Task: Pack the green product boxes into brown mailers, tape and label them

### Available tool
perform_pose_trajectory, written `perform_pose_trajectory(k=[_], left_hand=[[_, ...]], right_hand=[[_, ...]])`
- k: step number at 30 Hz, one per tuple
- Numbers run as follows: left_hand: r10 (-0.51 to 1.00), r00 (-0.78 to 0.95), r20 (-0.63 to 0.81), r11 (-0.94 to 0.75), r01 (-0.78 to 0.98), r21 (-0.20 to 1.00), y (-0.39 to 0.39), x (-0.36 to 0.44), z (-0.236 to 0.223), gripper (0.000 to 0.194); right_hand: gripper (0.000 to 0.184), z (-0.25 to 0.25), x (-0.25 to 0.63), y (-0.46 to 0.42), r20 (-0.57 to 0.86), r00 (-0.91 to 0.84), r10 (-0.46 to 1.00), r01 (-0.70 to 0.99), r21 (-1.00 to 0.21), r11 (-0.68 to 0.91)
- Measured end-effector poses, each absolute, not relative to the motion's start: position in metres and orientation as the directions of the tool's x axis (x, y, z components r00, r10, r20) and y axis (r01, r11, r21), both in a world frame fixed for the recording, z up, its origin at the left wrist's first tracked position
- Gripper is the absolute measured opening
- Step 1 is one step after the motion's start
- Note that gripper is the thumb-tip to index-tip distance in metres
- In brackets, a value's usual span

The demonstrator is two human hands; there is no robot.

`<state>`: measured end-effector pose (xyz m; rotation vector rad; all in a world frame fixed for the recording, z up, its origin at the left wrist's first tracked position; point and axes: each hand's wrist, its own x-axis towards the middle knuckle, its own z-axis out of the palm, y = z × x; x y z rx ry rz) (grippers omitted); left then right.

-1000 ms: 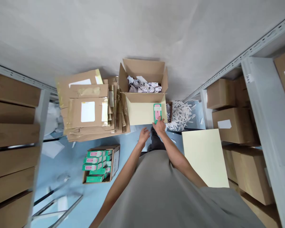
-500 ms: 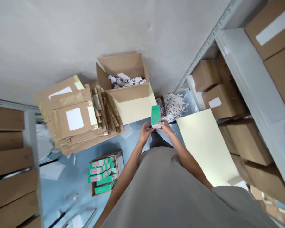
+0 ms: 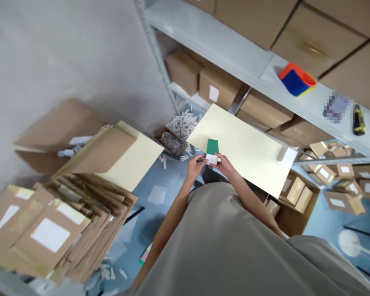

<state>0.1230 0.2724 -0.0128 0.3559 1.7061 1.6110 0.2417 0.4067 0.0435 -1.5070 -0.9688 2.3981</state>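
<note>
A small green box point(image 3: 212, 147) with a white end facing me is held out in front of my body. My left hand point(image 3: 196, 165) grips its left side near the white end. On the opposite side, the fingers of my right hand point(image 3: 224, 164) are closed on the same box. Just beyond it lies the pale yellow tabletop point(image 3: 243, 144), with the box above its near left edge.
Left stand flattened cartons point(image 3: 89, 230) and an open carton point(image 3: 105, 148) with paper inside. White strips point(image 3: 183, 125) litter the floor by a small box point(image 3: 169, 142). Shelves point(image 3: 209, 45) at the back hold cartons, a blue-orange item point(image 3: 297, 80) and a yellow-black tool point(image 3: 359, 120).
My view and body have turned right, from the open carton toward the pale tabletop and shelves. The green box stays in both hands and is tilted to show more of its white end.
</note>
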Motion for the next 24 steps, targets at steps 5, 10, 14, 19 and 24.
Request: perform_pose_trajectory(k=[5, 10, 14, 19, 24], left_hand=[[0.778, -0.552, -0.300, 0.299, -0.094, 0.950, 0.343, 0.137, -0.005, 0.025], [0.839, -0.459, -0.294, 0.375, 0.096, 0.922, 0.411, 0.144, -0.006, 0.022], [0.857, -0.430, -0.283, 0.385, 0.170, 0.907, 0.452, 0.144, -0.008, 0.019], [0.848, -0.435, -0.302, 0.399, 0.149, 0.905, 0.487, 0.150, -0.009, 0.016], [0.826, -0.481, -0.294, 0.382, 0.094, 0.919, 0.510, 0.161, -0.009, 0.019]], right_hand=[[0.032, 0.054, 0.278, 0.449, -0.865, -0.325, 0.383, 0.080, -0.429, -0.900], [0.040, 0.053, 0.303, 0.491, -0.918, -0.275, 0.286, 0.097, -0.322, -0.942], [0.056, 0.047, 0.323, 0.515, -0.860, -0.289, 0.420, 0.407, -0.508, -0.759], [0.071, 0.045, 0.338, 0.530, -0.443, -0.379, 0.813, 0.719, -0.694, -0.043], [0.063, 0.041, 0.338, 0.547, -0.359, -0.497, 0.790, 0.722, -0.676, 0.147]])
